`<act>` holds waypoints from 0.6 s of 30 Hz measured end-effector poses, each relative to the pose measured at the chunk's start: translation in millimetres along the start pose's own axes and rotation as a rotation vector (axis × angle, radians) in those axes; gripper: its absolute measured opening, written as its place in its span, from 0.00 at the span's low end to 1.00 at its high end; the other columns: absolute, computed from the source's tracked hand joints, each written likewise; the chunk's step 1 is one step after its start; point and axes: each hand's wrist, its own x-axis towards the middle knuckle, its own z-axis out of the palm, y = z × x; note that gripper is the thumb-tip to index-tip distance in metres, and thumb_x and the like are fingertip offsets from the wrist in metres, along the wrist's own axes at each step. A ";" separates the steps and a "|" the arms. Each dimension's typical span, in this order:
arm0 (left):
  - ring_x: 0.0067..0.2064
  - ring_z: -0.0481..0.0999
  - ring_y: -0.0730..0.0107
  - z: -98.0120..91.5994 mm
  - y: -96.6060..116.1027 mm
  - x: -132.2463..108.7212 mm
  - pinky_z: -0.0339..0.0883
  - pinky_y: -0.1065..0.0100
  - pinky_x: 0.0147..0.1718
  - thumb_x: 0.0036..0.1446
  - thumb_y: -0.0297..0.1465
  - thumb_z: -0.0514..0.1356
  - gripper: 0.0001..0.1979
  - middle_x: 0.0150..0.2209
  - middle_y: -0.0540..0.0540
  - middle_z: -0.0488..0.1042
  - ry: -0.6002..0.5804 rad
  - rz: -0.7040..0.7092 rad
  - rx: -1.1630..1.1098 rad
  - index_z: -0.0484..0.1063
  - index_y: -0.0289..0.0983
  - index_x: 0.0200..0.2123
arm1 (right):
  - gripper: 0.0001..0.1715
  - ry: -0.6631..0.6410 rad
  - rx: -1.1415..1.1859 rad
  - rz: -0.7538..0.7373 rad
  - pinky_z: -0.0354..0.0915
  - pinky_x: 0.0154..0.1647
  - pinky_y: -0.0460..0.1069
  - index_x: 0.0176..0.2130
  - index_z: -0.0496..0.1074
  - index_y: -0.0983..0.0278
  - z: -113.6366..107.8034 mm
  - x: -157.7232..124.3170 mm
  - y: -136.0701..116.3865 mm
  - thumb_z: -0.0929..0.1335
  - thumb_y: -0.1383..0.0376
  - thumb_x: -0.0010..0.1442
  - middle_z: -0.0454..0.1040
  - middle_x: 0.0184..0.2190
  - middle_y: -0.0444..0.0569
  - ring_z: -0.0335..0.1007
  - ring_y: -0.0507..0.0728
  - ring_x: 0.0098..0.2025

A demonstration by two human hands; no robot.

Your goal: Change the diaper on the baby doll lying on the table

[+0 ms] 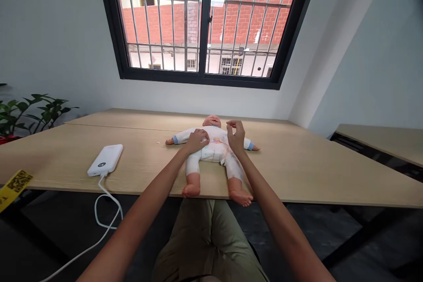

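A baby doll point(211, 154) in a white suit with blue cuffs lies on its back on the wooden table, head toward the window and bare feet over the near edge. Faint coloured marks show on the suit's front. My left hand point(197, 141) presses on the left side of the doll's torso, its bent fingers gripping there. Raised by the doll's shoulder at the right is my right hand point(236, 136). Its thumb and fingers curve toward each other with a small gap, and I see nothing between them.
On the left of the table point(297, 163) lies a white power bank point(105, 159); its white cable point(108, 224) hangs off the front edge. A yellow tag point(15, 188) with a printed code is at far left, near a plant point(46, 112). A barred window point(205, 22) is behind.
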 end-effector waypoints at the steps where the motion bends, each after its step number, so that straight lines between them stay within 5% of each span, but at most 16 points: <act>1: 0.56 0.65 0.53 0.0 0.7 0.1 0.56 0.50 0.57 0.53 0.28 0.58 0.04 0.43 0.45 0.76 0.001 -0.007 -0.003 0.74 0.40 0.29 | 0.07 -0.026 -0.016 0.051 0.63 0.52 0.55 0.36 0.66 0.60 -5.4 0.4 8.0 0.62 0.60 0.59 0.71 0.41 0.53 0.66 0.59 0.45; 7: 0.55 0.66 0.57 3.9 -2.3 1.6 0.54 0.56 0.60 0.52 0.26 0.58 0.05 0.42 0.45 0.75 0.035 -0.055 -0.076 0.72 0.39 0.26 | 0.19 -0.298 0.003 0.245 0.64 0.50 0.55 0.39 0.72 0.62 -14.4 -5.6 50.3 0.71 0.54 0.49 0.74 0.44 0.52 0.68 0.59 0.43; 11: 0.52 0.68 0.62 9.3 -12.5 1.6 0.59 0.62 0.56 0.57 0.30 0.57 0.03 0.44 0.45 0.72 0.114 -0.157 -0.176 0.69 0.38 0.35 | 0.28 -0.399 0.003 0.329 0.63 0.53 0.56 0.42 0.74 0.62 -15.5 -11.4 54.9 0.76 0.51 0.44 0.74 0.47 0.53 0.68 0.61 0.48; 18: 0.60 0.64 0.51 11.3 -28.3 1.3 0.58 0.62 0.55 0.50 0.40 0.66 0.30 0.59 0.32 0.64 0.158 -0.373 -0.320 0.63 0.32 0.52 | 0.26 -0.399 0.039 0.407 0.66 0.49 0.57 0.35 0.72 0.63 -13.5 -12.6 57.0 0.77 0.51 0.41 0.76 0.38 0.49 0.70 0.61 0.43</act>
